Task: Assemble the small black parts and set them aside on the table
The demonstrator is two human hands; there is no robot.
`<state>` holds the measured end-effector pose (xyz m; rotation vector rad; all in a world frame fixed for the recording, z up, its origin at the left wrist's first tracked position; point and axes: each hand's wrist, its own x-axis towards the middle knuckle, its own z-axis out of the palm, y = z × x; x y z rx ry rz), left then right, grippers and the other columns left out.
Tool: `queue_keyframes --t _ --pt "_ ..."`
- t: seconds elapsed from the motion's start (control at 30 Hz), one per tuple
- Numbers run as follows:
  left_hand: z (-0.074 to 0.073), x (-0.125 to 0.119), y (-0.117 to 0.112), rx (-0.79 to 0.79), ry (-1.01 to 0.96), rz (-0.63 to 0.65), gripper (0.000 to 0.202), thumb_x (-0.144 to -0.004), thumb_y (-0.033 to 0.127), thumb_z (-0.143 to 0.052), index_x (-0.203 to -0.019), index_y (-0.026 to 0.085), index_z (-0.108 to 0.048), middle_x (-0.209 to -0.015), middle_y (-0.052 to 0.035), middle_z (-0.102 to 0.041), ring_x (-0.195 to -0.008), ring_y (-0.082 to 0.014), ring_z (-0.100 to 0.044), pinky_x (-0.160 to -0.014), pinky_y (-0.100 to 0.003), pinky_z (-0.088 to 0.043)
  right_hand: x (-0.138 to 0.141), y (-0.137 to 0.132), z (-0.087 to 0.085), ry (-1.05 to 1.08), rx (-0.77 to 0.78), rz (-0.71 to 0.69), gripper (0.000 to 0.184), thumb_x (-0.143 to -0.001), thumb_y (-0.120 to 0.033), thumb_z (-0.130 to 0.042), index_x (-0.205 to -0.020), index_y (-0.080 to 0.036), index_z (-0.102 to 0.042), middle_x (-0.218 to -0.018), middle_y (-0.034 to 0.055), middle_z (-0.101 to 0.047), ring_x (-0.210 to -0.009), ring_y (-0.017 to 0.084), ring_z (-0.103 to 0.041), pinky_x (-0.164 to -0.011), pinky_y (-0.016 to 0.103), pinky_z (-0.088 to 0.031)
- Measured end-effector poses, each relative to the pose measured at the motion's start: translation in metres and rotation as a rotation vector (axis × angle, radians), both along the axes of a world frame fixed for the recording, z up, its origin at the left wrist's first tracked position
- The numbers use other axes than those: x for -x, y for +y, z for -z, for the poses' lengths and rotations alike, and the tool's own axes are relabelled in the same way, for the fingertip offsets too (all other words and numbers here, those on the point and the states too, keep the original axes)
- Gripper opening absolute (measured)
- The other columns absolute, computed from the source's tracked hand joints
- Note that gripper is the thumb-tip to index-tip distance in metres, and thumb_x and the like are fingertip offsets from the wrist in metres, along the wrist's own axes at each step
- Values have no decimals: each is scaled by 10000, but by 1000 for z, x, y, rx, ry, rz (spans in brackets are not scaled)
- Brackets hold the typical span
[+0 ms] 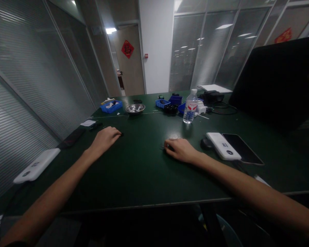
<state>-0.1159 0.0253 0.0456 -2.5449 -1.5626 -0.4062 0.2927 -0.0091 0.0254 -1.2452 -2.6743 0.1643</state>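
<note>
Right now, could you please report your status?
Left hand at dark piece. Right hand curled, grip unclear. Bottle upright beyond right hand.

Bare hands (180,150), slim bare forearms (63,181); dark sleeve edge (16,244) at left.

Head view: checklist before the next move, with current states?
1. Left hand in view: ok, at a small dark item.
2. Dark item held, not just touched: cannot tell.
3. Right hand holding anything: cannot tell, curled low over the table.
4. Bottle upright, apart from both hands: ok.
5. Bowl apart from both hands: ok.
6. Phone apart from both hands: ok.
</note>
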Motion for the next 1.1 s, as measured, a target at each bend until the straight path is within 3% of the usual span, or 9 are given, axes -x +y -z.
queue_keyframes --t 0.17,0.27,0.43,0.57,0.7,1.1 --pt "2 -104 -43 120 -7 422 273 -1033 318 -491 -1165 232 -715 -1119 -93 -702 -1004 -230 -617 -866 -384 -491 1 -1 0 -7 -17 -13 200 -1005 -342 -508 -1087 -201 -624 -994 66 -691 -782 177 -617 -682 272 -375" --pt "14 -133 -58 122 -37 509 241 -1032 269 -507 -1120 198 -719 -1057 -82 -692 -970 -219 -609 -852 -383 -489 4 -4 2 4 -25 -46 194 -1002 -333 -511 -1087 -205 -630 -999 64 -695 -788 178 -617 -686 274 -369" --pt "34 -131 -57 219 -351 461 166 -995 265 -595 -1090 205 -718 -1071 -53 -634 -982 -185 -599 -828 -323 -509 10 -10 3 80 -6 -120 181 -990 -310 -528 -1090 -203 -633 -999 53 -696 -745 157 -597 -665 268 -357" --pt "38 -128 -53 290 -500 429 159 -949 300 -667 -1066 199 -703 -1103 -52 -615 -917 -170 -600 -725 -281 -499 11 -14 1 130 10 -149 164 -981 -298 -540 -1067 -194 -635 -959 43 -691 -730 148 -586 -659 265 -358" --pt "37 -131 -53 328 -496 426 256 -913 307 -715 -1144 202 -677 -1097 -47 -654 -934 -182 -608 -775 -299 -499 11 -15 -1 152 16 -168 139 -970 -295 -557 -1016 -188 -634 -923 35 -682 -723 142 -578 -654 262 -356" --pt "37 -130 -55 368 -528 496 221 -961 282 -654 -1159 212 -724 -1103 -58 -698 -975 -187 -651 -815 -305 -522 12 -17 0 155 44 -221 122 -961 -284 -568 -981 -184 -634 -902 33 -668 -698 132 -555 -645 258 -350"
